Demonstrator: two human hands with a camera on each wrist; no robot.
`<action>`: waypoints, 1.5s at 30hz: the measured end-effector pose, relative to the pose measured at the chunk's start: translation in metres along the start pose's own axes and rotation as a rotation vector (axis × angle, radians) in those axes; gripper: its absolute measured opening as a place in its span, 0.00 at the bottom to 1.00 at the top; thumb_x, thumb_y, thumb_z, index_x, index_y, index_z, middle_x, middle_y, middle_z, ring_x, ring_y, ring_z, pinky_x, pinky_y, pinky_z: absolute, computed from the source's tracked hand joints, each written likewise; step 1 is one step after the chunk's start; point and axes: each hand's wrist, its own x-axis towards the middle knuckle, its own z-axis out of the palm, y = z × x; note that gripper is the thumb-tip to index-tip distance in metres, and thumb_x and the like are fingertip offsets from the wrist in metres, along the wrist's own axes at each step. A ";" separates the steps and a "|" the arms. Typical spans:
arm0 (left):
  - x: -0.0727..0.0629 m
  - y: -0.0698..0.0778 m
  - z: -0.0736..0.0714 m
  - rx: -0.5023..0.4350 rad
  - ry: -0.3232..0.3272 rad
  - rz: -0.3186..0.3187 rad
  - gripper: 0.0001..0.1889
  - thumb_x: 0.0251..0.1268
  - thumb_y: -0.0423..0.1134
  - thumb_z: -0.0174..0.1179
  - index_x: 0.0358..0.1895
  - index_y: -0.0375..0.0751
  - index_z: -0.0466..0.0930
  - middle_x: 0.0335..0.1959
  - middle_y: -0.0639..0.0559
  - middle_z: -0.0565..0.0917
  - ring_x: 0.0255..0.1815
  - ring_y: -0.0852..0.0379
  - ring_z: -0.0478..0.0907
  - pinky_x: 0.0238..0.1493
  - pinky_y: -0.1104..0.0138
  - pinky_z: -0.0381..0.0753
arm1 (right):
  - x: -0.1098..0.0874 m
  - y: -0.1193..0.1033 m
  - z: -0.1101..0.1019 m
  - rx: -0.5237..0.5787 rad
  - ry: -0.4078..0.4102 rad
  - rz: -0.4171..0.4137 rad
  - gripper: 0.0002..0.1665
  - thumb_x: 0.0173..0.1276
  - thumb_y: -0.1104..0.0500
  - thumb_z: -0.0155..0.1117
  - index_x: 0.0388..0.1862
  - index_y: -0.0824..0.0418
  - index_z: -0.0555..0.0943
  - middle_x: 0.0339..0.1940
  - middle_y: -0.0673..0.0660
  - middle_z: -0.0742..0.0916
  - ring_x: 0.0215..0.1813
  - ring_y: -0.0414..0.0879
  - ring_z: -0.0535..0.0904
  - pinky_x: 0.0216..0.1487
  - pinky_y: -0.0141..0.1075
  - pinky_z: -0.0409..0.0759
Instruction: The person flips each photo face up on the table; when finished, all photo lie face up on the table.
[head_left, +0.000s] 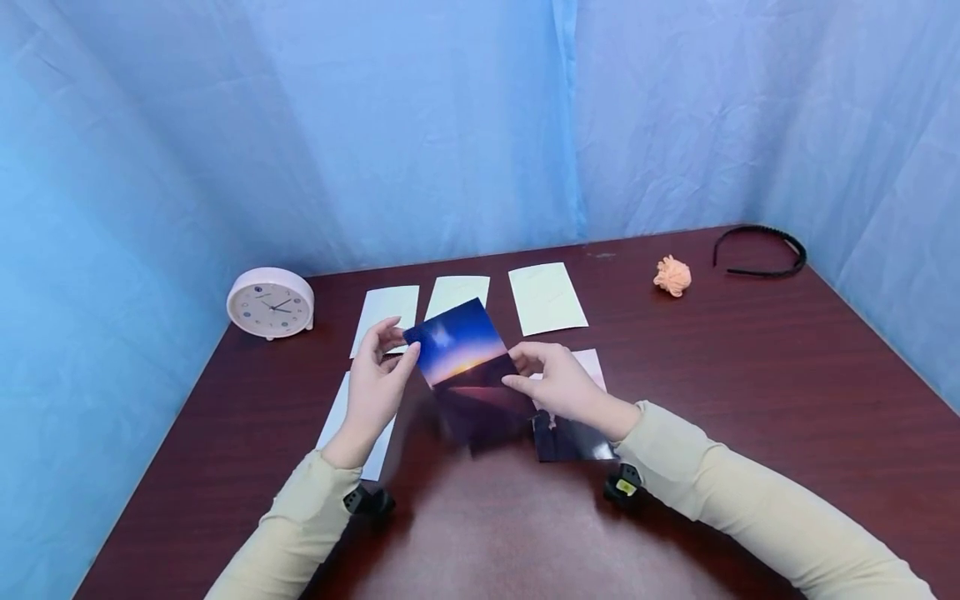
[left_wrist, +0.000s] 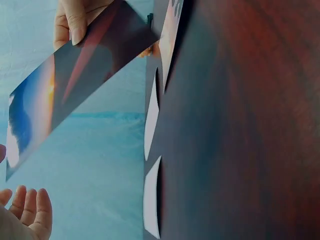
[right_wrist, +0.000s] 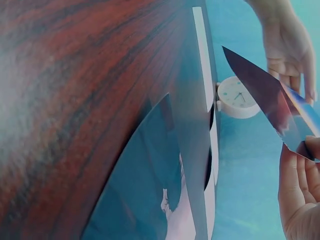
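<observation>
My right hand (head_left: 558,379) pinches the right edge of a photo print (head_left: 465,354) between thumb and fingers. The print shows a blue sky and an orange glow over dark land; it is held tilted above the table. At its upper left corner is my left hand (head_left: 378,375), thumb and fingers spread about the corner. In the left wrist view, a small gap shows between the left hand's fingers (left_wrist: 37,210) and the print. Beneath the right hand, partly hidden, lies another photo (head_left: 573,440), dark with a pale upper part.
White cards lie on the table: a left one (head_left: 386,308), a middle one (head_left: 457,292), a right one (head_left: 547,298) and a nearer one (head_left: 337,417). A round clock (head_left: 270,304) stands back left. An orange scrunchie (head_left: 672,277) and a black headband (head_left: 798,250) lie back right.
</observation>
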 end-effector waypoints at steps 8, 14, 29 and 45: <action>-0.010 -0.007 0.008 -0.078 -0.012 -0.058 0.23 0.63 0.28 0.58 0.61 0.30 0.67 0.49 0.35 0.77 0.44 0.65 0.77 0.41 0.78 0.76 | 0.004 0.003 0.001 0.164 0.061 0.106 0.15 0.62 0.67 0.65 0.46 0.73 0.77 0.34 0.63 0.84 0.35 0.45 0.81 0.34 0.32 0.81; -0.013 -0.005 0.017 -0.214 -0.065 -0.078 0.22 0.63 0.23 0.55 0.60 0.27 0.65 0.47 0.34 0.74 0.39 0.68 0.77 0.42 0.74 0.81 | 0.007 0.004 0.001 0.278 0.119 0.163 0.13 0.62 0.68 0.63 0.45 0.73 0.76 0.32 0.59 0.82 0.32 0.38 0.79 0.32 0.34 0.83; -0.011 -0.005 0.021 -0.116 -0.055 -0.125 0.17 0.64 0.28 0.58 0.55 0.29 0.73 0.37 0.45 0.77 0.30 0.69 0.75 0.29 0.78 0.73 | 0.007 -0.005 0.012 0.331 0.151 0.210 0.14 0.62 0.68 0.64 0.46 0.71 0.75 0.32 0.55 0.80 0.30 0.36 0.77 0.28 0.30 0.77; -0.009 -0.006 0.008 -0.034 -0.050 -0.122 0.11 0.62 0.28 0.59 0.47 0.27 0.78 0.30 0.45 0.80 0.24 0.69 0.76 0.28 0.76 0.78 | 0.007 -0.002 0.016 0.336 0.072 0.176 0.14 0.63 0.66 0.64 0.46 0.70 0.75 0.32 0.56 0.80 0.33 0.39 0.80 0.33 0.37 0.84</action>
